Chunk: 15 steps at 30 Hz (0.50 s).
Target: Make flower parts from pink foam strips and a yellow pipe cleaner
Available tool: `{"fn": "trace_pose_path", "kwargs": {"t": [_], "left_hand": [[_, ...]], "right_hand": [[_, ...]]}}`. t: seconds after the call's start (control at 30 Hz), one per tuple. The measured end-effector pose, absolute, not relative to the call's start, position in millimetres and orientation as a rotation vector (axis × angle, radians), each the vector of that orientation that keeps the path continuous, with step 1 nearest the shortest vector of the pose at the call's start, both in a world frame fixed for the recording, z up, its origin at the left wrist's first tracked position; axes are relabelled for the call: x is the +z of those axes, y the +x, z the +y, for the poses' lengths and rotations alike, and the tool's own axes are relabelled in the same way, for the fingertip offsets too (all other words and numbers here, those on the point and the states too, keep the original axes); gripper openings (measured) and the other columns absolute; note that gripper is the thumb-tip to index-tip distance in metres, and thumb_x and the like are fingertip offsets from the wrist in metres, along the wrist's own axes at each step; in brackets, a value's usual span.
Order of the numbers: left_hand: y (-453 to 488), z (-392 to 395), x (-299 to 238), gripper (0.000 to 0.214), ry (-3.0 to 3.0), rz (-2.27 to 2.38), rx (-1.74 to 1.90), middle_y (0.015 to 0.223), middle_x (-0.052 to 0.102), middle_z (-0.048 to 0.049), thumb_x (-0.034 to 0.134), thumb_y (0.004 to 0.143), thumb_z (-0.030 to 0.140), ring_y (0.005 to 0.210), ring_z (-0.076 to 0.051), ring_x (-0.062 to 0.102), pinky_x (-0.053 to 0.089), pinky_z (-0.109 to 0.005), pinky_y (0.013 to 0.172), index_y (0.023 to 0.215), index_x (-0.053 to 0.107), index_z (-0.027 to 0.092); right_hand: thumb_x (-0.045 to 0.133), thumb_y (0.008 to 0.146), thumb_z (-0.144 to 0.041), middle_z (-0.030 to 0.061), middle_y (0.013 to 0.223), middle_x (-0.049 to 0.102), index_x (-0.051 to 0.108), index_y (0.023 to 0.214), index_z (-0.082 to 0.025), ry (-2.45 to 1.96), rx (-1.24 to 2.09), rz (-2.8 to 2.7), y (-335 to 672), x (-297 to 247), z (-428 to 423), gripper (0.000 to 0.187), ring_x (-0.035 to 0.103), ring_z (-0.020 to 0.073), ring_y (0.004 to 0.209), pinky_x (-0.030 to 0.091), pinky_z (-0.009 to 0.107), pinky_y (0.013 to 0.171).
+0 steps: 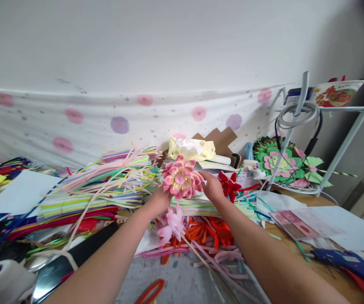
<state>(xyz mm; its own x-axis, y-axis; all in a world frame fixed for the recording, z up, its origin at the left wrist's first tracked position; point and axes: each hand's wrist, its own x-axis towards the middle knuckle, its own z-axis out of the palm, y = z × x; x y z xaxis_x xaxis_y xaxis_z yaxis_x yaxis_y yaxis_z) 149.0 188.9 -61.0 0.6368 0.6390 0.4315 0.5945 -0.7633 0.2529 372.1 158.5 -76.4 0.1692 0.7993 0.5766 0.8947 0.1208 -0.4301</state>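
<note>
A pink pipe-cleaner flower [182,179] with layered petals and yellow inner strands faces me between my hands. My left hand [160,201] is closed on its lower left side, the fingers mostly hidden behind the petals. On the right edge, my right hand [212,185] also grips the flower, fingertips tucked behind it. Just below hangs or lies a paler pink fuzzy flower [173,224] by a thin stick [192,249]. Orange pipe-cleaner pieces [209,232] lie under my hands. To the right of my right hand is a red fuzzy flower [230,185].
Bundles of coloured pipe cleaners [106,179] fill the left and back. A tissue pack [191,148] stands behind. At right are a blue glue gun [343,259], a white rack [346,135] and a green-pink flower [280,164]. A phone-like dark slab [74,261] lies front left.
</note>
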Motion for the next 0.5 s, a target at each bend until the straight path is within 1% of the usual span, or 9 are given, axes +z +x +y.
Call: {"fn": "trace_pose_path", "kwargs": {"t": [0.1,0.17,0.23,0.3,0.33,0.4,0.43,0.5], "left_hand": [[129,173,-58,0.023,2.707,1.085,0.774,0.112,0.063,-0.0098,0.05,0.082,0.015,0.105,-0.022,0.057,0.045,-0.036,0.089,0.1,0.063,0.018],[115,157,-55,0.026,2.65,1.151,0.805,0.115,0.063,-0.0101,0.049,0.08,0.016,0.109,-0.024,0.056,0.044,-0.035,0.091,0.101,0.064,0.018],[101,137,-52,0.027,2.569,1.254,0.856,0.109,0.066,-0.0109,0.047,0.08,0.02,0.103,-0.024,0.06,0.045,-0.035,0.087,0.1,0.064,0.016],[92,116,-50,0.027,2.479,1.354,0.914,0.099,0.069,-0.0102,0.044,0.082,0.024,0.092,-0.023,0.064,0.048,-0.034,0.08,0.098,0.063,0.015],[88,105,-50,0.026,2.443,1.391,0.937,0.095,0.07,-0.0091,0.044,0.082,0.025,0.087,-0.022,0.065,0.049,-0.033,0.077,0.097,0.063,0.015],[85,87,-53,0.024,2.376,1.43,1.002,0.091,0.07,-0.0067,0.044,0.082,0.027,0.083,-0.02,0.065,0.049,-0.03,0.074,0.094,0.062,0.017],[85,79,-56,0.022,2.341,1.431,1.045,0.09,0.069,-0.0056,0.045,0.083,0.027,0.083,-0.019,0.065,0.049,-0.029,0.074,0.093,0.062,0.018],[87,67,-65,0.019,2.266,1.398,1.142,0.088,0.069,-0.0042,0.047,0.083,0.028,0.081,-0.018,0.064,0.048,-0.028,0.073,0.09,0.061,0.019]], "right_hand": [[0.047,0.083,-0.021,0.009,0.101,0.065,0.056,0.117,-0.014,-1.662,-0.15,-1.56,382,-79,139,0.036,0.06,0.0194,0.089,0.047,0.031,0.081],[0.046,0.083,-0.024,0.0095,0.1,0.065,0.057,0.115,-0.013,-1.653,-0.142,-1.541,385,-79,120,0.035,0.06,0.0191,0.087,0.047,0.031,0.079],[0.045,0.084,-0.026,0.0103,0.1,0.064,0.058,0.112,-0.013,-1.653,-0.13,-1.551,383,-79,95,0.034,0.06,0.0197,0.085,0.046,0.031,0.077],[0.046,0.083,-0.028,0.0091,0.095,0.064,0.062,0.105,-0.015,-1.652,-0.101,-1.605,373,-78,63,0.03,0.06,0.0196,0.081,0.046,0.03,0.072],[0.047,0.083,-0.029,0.0075,0.089,0.065,0.064,0.098,-0.017,-1.652,-0.076,-1.661,366,-78,47,0.026,0.06,0.0191,0.077,0.045,0.029,0.07],[0.051,0.082,-0.031,0.004,0.076,0.065,0.066,0.078,-0.02,-1.649,-0.009,-1.826,348,-79,14,0.019,0.059,0.0186,0.072,0.043,0.028,0.065],[0.049,0.084,-0.033,0.0037,0.074,0.064,0.065,0.074,-0.021,-1.688,0.02,-1.968,338,-80,0,0.022,0.058,0.0188,0.071,0.042,0.028,0.063],[0.05,0.084,-0.036,0.0047,0.078,0.064,0.064,0.077,-0.021,-1.779,0.034,-2.116,322,-85,-22,0.021,0.059,0.0206,0.072,0.04,0.028,0.061]]}}
